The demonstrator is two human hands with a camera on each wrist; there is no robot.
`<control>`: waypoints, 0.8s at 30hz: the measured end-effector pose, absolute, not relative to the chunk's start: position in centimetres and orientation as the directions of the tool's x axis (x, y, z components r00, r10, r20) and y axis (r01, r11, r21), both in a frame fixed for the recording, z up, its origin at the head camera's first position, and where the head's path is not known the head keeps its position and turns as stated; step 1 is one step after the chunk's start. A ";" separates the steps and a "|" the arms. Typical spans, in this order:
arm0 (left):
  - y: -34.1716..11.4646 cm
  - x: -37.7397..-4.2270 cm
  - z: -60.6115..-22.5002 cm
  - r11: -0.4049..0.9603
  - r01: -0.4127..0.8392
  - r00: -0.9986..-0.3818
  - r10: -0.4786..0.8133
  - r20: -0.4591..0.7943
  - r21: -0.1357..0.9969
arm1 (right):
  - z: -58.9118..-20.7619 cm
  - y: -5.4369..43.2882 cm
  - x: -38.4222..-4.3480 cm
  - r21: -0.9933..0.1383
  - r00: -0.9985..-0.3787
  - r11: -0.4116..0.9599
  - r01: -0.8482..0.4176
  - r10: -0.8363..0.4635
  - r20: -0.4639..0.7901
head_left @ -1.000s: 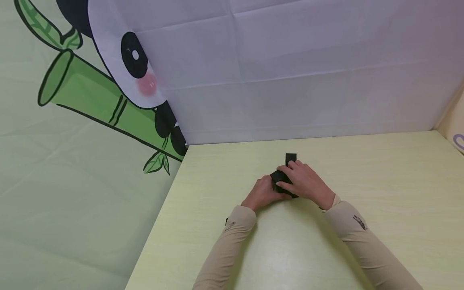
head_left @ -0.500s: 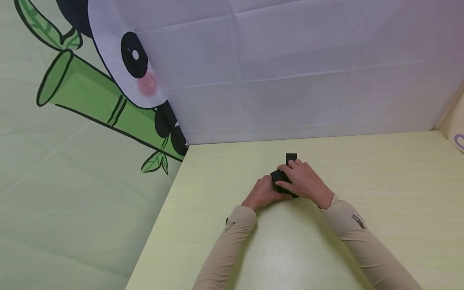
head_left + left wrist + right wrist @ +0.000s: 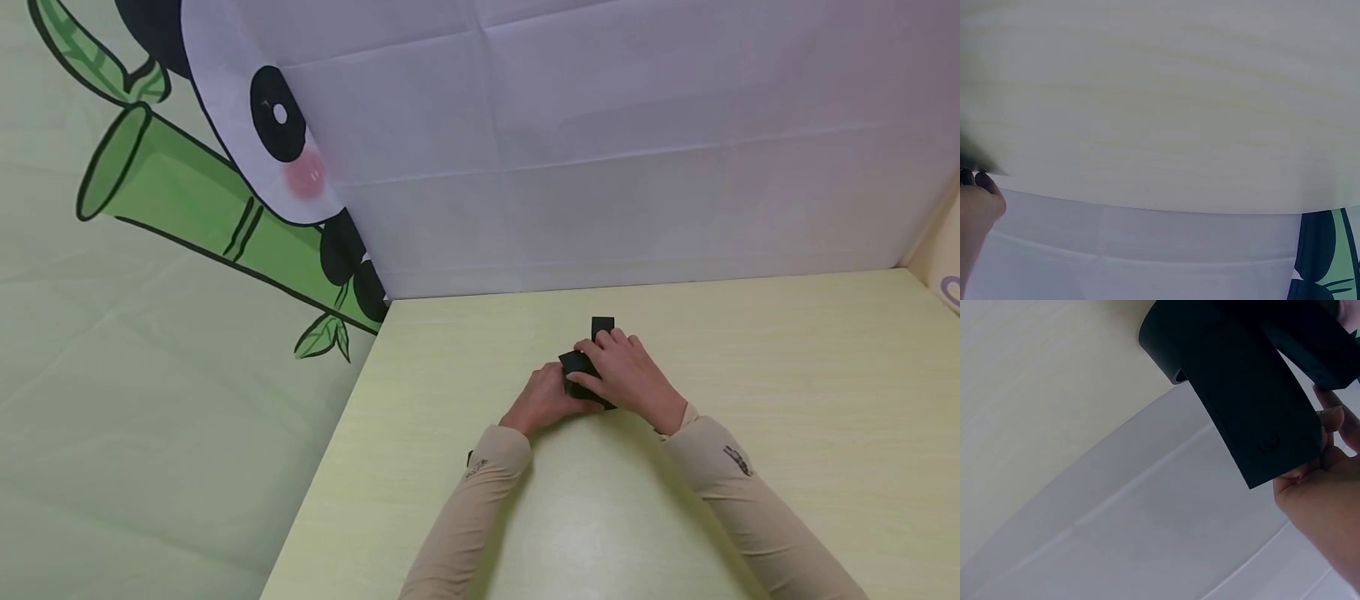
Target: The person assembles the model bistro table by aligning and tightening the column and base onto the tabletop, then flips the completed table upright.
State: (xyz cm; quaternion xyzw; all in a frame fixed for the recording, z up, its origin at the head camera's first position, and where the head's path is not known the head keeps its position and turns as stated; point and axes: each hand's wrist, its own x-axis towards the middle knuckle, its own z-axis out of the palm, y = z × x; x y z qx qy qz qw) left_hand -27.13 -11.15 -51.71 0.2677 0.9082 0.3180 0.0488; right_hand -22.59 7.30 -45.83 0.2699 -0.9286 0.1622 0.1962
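Note:
A small black box-like object with a long flat flap (image 3: 579, 363) is between both hands on the table, toward the far side. My left hand (image 3: 546, 402) grips its left side, thumb along the near edge. My right hand (image 3: 628, 371) grips it from above and the right, thumb on its face. A narrow black strip (image 3: 602, 324) sticks up beyond my right fingers. In the right wrist view, the dark panel (image 3: 1254, 419) carries faint markings and has a rounded, curled end; fingers touch its edge. The left wrist view catches only part of a hand at its left edge.
The pale wood-grain table (image 3: 780, 358) extends around the hands. A whitish cloth (image 3: 600, 167) hangs behind its far edge. Green cloth printed with bamboo (image 3: 195, 200) lies along the left side, and a beige surface (image 3: 937, 250) shows at the right.
My right hand and forearm have shifted very slightly left, and the black object's upper left corner has risen a little. The left hand stays in place.

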 end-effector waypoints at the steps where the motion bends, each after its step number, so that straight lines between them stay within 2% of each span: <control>1: -11.3 -27.1 -51.7 0.653 0.456 -0.852 0.517 0.083 0.605 | -45.8 7.1 -22.5 -0.203 -0.782 0.804 -0.559 -0.430 0.451; 9: -12.1 -26.9 -52.2 0.661 0.466 -0.846 0.527 0.079 0.589 | -46.2 6.2 -21.8 -0.212 -0.790 0.810 -0.548 -0.416 0.451; 24: -11.5 -27.2 -52.2 0.673 0.473 -0.850 0.518 0.094 0.569 | -46.7 6.6 -22.6 -0.203 -0.781 0.813 -0.547 -0.408 0.472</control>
